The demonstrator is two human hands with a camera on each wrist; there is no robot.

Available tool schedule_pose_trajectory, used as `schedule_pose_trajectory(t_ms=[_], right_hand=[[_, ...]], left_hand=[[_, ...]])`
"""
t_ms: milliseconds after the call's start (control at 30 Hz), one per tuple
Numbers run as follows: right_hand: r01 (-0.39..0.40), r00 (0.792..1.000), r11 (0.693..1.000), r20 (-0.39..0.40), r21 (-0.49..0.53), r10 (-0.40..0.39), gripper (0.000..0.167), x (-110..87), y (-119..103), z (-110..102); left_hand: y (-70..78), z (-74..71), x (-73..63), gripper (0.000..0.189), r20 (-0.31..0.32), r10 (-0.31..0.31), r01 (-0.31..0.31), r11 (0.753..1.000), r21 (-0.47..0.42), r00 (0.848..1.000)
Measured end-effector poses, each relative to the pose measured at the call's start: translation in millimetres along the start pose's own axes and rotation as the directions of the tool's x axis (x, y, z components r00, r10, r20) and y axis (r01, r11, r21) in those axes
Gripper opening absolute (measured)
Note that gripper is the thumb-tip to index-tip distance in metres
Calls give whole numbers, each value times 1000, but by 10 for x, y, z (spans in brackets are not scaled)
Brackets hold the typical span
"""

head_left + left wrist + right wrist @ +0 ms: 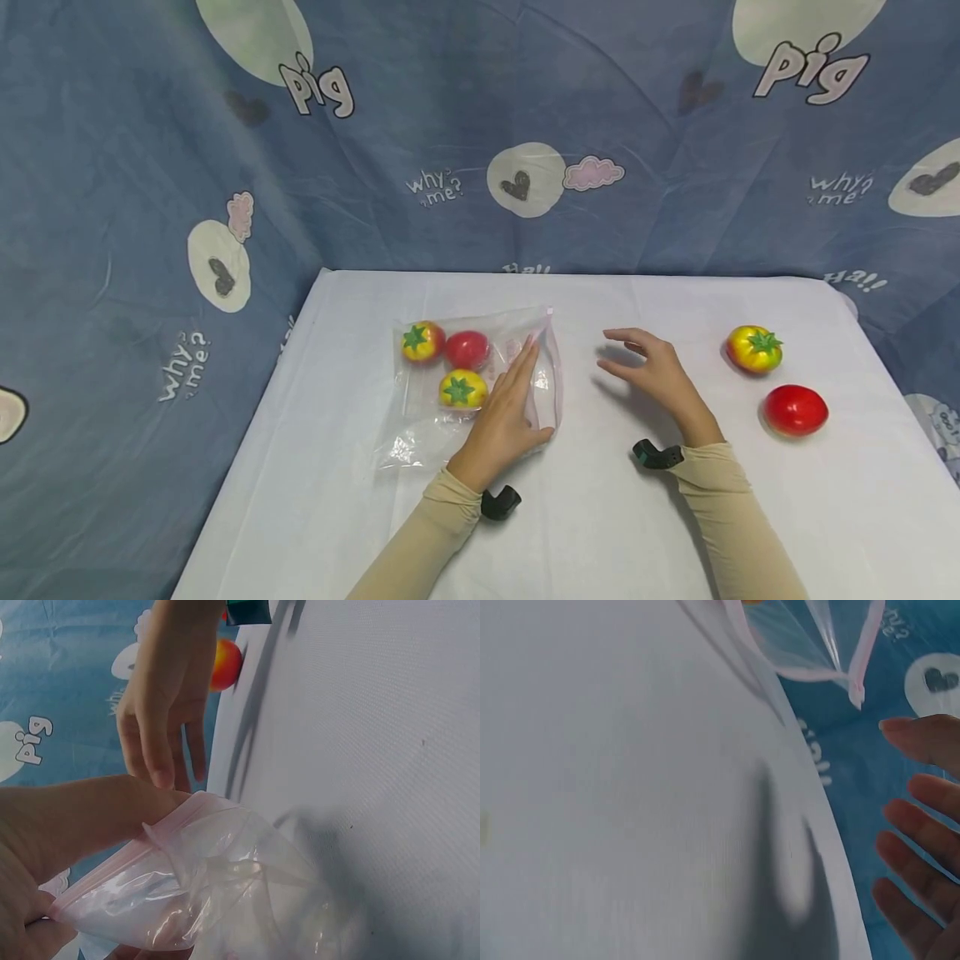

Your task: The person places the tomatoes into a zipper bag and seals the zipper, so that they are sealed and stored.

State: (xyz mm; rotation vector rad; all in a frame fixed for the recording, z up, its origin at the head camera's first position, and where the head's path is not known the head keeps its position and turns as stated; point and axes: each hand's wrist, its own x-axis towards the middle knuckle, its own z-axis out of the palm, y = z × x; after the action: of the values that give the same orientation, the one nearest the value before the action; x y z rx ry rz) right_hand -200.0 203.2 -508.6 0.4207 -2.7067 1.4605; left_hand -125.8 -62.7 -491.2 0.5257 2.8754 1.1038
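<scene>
A clear zip bag [420, 425] with a pink edge lies on the table, holding red and yellow toy tomatoes. Two of these show green leafy tops, a yellow tomato [462, 389] and a red-and-yellow one [423, 342]; a plain red tomato [467, 349] sits beside them. My left hand [502, 417] lies across the bag's right part, fingers straight and thumb spread toward the pink edge [112, 862]. To the right of the bag, my right hand [652, 371] hovers above the table, fingers slightly bent, thumb apart, with nothing in it.
On the right of the white-covered table [585, 533] lie a yellow-and-red tomato [754, 349] with a green top and a red one [795, 410]. A blue printed cloth [450, 100] hangs behind the table. Black wrist devices sit at both sleeves.
</scene>
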Motion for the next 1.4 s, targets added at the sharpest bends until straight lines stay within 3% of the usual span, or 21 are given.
schedule_pose_trajectory(t_ms=[267, 533, 867, 1067, 1200, 1400], right_hand=[[65, 986, 989, -146, -136, -85, 56, -99, 142, -169], [38, 971, 976, -222, -214, -87, 57, -157, 240, -318], [-13, 934, 967, -349, -255, -79, 61, -176, 321, -548], [-24, 895, 967, -436, -256, -93, 61, -224, 349, -671], [-77, 882, 968, -470, -240, -46, 61, -261, 348, -767], [-211, 872, 955, -481, -207, 88, 62, -301, 364, -864]], left_hand=[[6, 7, 2, 131, -1, -12, 12, 1000, -5, 1000], [25, 0, -6, 129, 2, -30, 30, 1000, -3, 1000], [9, 19, -10, 128, 2, -27, 27, 1000, -16, 1000], [19, 16, -7, 127, -1, -27, 27, 1000, -11, 1000], [21, 17, -5, 127, -1, -28, 28, 1000, -4, 1000], [0, 27, -3, 128, -1, -23, 23, 1000, -4, 1000]])
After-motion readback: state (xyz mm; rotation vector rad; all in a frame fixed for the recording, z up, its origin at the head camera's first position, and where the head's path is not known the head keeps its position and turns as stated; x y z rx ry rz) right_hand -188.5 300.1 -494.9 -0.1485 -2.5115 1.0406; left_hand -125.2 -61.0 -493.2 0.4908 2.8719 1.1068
